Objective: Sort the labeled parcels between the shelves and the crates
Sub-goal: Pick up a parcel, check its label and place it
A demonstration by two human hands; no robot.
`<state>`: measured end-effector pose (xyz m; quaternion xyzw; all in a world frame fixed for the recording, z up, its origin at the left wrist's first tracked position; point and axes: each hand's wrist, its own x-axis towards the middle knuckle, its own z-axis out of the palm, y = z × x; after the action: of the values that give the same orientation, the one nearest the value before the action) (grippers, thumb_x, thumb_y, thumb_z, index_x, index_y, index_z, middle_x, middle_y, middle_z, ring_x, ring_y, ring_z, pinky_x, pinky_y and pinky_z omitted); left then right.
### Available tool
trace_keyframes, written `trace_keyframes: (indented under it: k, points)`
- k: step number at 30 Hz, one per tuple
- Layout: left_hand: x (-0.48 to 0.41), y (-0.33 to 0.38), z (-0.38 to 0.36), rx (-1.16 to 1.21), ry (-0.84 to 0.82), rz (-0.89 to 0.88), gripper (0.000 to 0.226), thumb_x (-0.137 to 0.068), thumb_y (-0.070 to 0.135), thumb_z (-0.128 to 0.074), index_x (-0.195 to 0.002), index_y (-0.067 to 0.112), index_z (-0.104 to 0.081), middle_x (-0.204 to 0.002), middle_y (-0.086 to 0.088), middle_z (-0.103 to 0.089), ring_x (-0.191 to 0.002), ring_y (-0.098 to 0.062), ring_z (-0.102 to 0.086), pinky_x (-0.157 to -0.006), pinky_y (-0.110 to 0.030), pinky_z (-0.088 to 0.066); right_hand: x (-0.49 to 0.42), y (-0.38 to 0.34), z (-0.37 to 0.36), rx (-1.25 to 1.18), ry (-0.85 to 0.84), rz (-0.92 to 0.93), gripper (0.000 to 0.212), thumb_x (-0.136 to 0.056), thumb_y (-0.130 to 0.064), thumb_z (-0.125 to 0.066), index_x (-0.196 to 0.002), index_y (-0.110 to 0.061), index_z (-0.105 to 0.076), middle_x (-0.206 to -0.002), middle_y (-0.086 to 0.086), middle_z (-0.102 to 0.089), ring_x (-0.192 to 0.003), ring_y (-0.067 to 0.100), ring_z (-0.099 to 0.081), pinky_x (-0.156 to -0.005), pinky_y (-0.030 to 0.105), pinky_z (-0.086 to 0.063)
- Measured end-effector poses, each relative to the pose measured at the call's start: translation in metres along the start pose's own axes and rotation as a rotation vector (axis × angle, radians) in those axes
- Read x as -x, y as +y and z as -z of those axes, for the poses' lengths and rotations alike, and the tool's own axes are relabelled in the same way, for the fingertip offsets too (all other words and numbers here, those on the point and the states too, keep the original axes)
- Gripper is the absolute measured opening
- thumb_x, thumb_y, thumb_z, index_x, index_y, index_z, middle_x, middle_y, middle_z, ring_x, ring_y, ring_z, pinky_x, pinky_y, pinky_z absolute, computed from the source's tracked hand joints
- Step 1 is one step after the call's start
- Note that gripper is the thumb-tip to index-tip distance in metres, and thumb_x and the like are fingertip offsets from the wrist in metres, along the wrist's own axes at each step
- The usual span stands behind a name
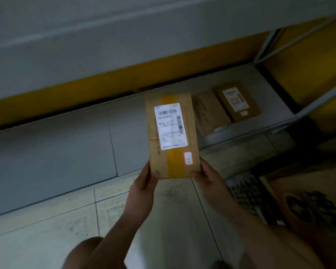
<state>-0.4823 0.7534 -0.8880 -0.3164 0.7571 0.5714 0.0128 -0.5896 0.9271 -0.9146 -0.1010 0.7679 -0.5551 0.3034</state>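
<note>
I hold a flat brown parcel (173, 166) with a yellow tape stripe, a white shipping label and a small red-edged sticker, upright in front of the low grey shelf (66, 144). My left hand (145, 181) grips its lower left corner and my right hand (206, 177) grips its lower right corner. Two more brown parcels lie flat on the shelf to the right: one plain-faced (209, 113) and one with a white label (238, 101).
A grey upper shelf board with a yellow wall band (124, 78) behind it hangs above. A dark slatted crate (248, 193) sits on the tiled floor (173, 220) at the right, beside a brown box with a dark print (308, 208). My knee (85, 253) shows at the bottom.
</note>
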Motion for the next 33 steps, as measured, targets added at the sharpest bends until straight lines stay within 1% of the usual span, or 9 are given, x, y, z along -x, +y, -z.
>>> trace_keyframes:
  k: [2,4,8,10,14,16,24,29,33]
  points:
    - [0.021,0.030,0.004,-0.069,-0.049,0.050,0.042,-0.104,0.046,-0.044,-0.146,0.052,-0.042,-0.136,0.027,-0.059,-0.109,0.012,-0.059,-0.101,-0.024,-0.050,0.034,-0.014,0.012,-0.015,0.024,-0.063,0.052,-0.094,-0.037,-0.056,-0.145,-0.031,-0.048,-0.135,-0.018,-0.061,-0.127,0.003,-0.056,-0.111,0.042,-0.044]
    - [0.046,0.063,0.011,-0.117,-0.095,0.100,0.041,-0.104,0.047,-0.044,-0.145,0.050,-0.046,-0.133,0.027,-0.059,-0.090,0.024,-0.057,-0.078,-0.003,-0.048,0.070,-0.036,0.025,-0.028,0.032,-0.145,0.046,-0.096,-0.036,-0.056,-0.141,-0.034,-0.052,-0.129,-0.022,-0.065,-0.122,-0.001,-0.058,-0.111,0.041,-0.045]
    - [0.110,0.133,0.031,-0.224,-0.176,0.110,0.031,-0.102,0.052,-0.043,-0.131,0.061,-0.049,-0.109,0.042,-0.066,-0.063,0.017,-0.057,-0.059,0.000,-0.044,0.145,-0.101,0.049,-0.018,0.059,-0.240,0.038,-0.100,-0.039,-0.053,-0.138,-0.043,-0.051,-0.124,-0.024,-0.067,-0.115,-0.004,-0.061,-0.104,0.033,-0.049]
    - [0.139,0.160,0.043,-0.282,-0.212,0.101,0.028,-0.102,0.052,-0.042,-0.127,0.060,-0.052,-0.095,0.048,-0.063,-0.067,0.017,-0.058,-0.061,-0.002,-0.046,0.180,-0.136,0.058,-0.025,0.060,-0.264,0.037,-0.102,-0.036,-0.052,-0.138,-0.045,-0.050,-0.124,-0.024,-0.066,-0.113,-0.006,-0.061,-0.098,0.024,-0.048]
    - [0.195,0.213,0.071,-0.299,-0.311,0.125,0.038,-0.100,0.055,-0.046,-0.134,0.046,-0.059,-0.109,0.031,-0.071,-0.096,0.019,-0.061,-0.072,-0.004,-0.043,0.252,-0.207,0.071,-0.031,0.118,-0.340,0.033,-0.102,-0.027,-0.053,-0.130,-0.044,-0.052,-0.112,-0.019,-0.071,-0.084,-0.006,-0.066,-0.076,0.022,-0.052]
    - [0.221,0.245,0.091,-0.322,-0.398,0.104,0.037,-0.099,0.057,-0.047,-0.133,0.047,-0.060,-0.107,0.027,-0.072,-0.099,0.010,-0.064,-0.076,-0.012,-0.045,0.292,-0.241,0.072,-0.002,0.153,-0.374,0.029,-0.101,-0.030,-0.055,-0.128,-0.038,-0.058,-0.110,-0.020,-0.072,-0.087,0.000,-0.068,-0.077,0.028,-0.055]
    - [0.285,0.308,0.145,-0.389,-0.684,-0.096,0.044,-0.095,0.063,-0.045,-0.135,0.049,-0.055,-0.111,0.028,-0.070,-0.100,0.010,-0.063,-0.079,-0.011,-0.044,0.423,-0.330,0.036,-0.077,0.430,-0.414,0.031,-0.101,-0.024,-0.052,-0.124,-0.044,-0.056,-0.104,-0.032,-0.067,-0.090,-0.023,-0.060,-0.071,0.000,-0.044]
    - [0.314,0.333,0.140,-0.363,-0.796,-0.168,0.032,-0.097,0.057,-0.050,-0.129,0.056,-0.055,-0.113,0.037,-0.066,-0.106,0.014,-0.060,-0.087,-0.012,-0.046,0.483,-0.351,0.024,-0.197,0.586,-0.377,0.031,-0.100,-0.037,-0.055,-0.129,-0.048,-0.055,-0.117,-0.027,-0.068,-0.110,-0.003,-0.065,-0.097,0.025,-0.053]
    - [0.324,0.360,0.105,-0.381,-0.920,-0.240,0.029,-0.100,0.052,-0.050,-0.128,0.055,-0.055,-0.110,0.039,-0.064,-0.106,0.011,-0.061,-0.084,-0.009,-0.045,0.515,-0.347,0.044,-0.226,0.650,-0.377,0.043,-0.094,-0.055,-0.052,-0.137,-0.049,-0.052,-0.126,-0.023,-0.066,-0.115,0.004,-0.064,-0.102,0.042,-0.053]
